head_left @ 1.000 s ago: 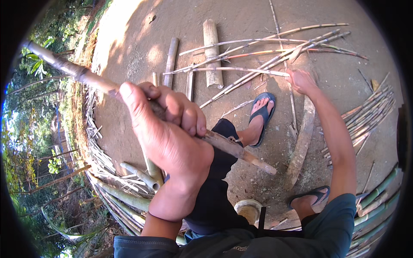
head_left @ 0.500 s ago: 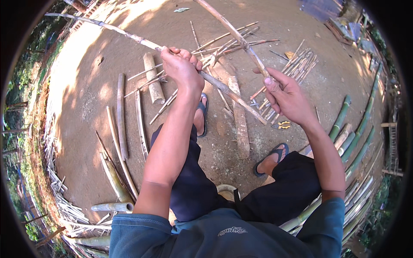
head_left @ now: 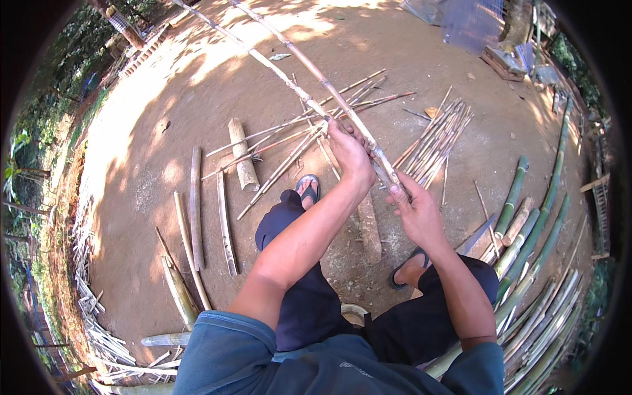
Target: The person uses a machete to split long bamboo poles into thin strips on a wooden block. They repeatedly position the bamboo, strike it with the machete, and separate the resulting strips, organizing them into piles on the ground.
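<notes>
Head view: packed brown earth ground stretches widest ahead of me, past a crossed pile of thin tan sticks. On my left, a long grey-brown flat strip lies between me and a heap of pale split strips along the edge. On my right, long green bamboo poles crowd close to my knee, with a sheaf of slender reddish-tan sticks farther forward.

My left hand is closed around a long pale jointed stick. My right hand has thumb and fingers clamped on the near end of a long brownish jointed stick. Both sticks slant up and away to my left, running out at the top edge, the brownish one crossing beside my left fingers; I cannot tell whether those fingers touch it.
</notes>
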Demonstrator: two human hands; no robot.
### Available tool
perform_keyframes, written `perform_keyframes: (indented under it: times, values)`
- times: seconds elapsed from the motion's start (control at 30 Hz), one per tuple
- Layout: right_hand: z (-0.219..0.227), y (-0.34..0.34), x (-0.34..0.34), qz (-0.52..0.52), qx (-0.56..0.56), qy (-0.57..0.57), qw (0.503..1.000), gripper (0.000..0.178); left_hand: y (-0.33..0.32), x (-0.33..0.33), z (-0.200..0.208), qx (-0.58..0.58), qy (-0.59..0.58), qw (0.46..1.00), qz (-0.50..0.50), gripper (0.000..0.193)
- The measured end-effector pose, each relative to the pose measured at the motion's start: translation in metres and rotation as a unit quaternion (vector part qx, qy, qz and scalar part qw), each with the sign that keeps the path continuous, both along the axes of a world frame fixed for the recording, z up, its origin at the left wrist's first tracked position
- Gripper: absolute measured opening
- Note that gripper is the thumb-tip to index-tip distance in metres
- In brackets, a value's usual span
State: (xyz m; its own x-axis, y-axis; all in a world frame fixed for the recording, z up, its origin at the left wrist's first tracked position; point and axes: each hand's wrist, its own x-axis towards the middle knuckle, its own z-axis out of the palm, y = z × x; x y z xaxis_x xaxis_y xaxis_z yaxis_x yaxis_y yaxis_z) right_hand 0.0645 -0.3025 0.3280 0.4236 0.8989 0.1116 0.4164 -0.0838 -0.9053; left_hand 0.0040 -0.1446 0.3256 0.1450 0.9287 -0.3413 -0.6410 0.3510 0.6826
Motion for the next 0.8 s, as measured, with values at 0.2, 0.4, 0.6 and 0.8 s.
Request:
perform_keyframes:
  times: [0.2,0.4,0.6,0.8]
  values:
    - [0.016,-0.012,0.016,-0.009,-0.045,-0.037,0.998,0.041,0.04,0.0,-0.001,0.089,-0.017,0.995,0.051,0.049]
    - [-0.013,-0.071,0.068,0.006,-0.051,-0.081,0.995,0.037,0.142,-0.073,0.034,0.206,-0.087,0.972,0.071,0.047]
    - [-0.035,-0.093,0.091,0.067,-0.079,-0.085,0.991,0.036,0.191,-0.147,0.018,0.251,-0.196,0.945,0.074,0.053]
    - [-0.024,-0.075,0.092,0.12,-0.119,-0.108,0.98,0.034,0.192,-0.148,0.006,0.262,-0.227,0.936,0.069,0.053]
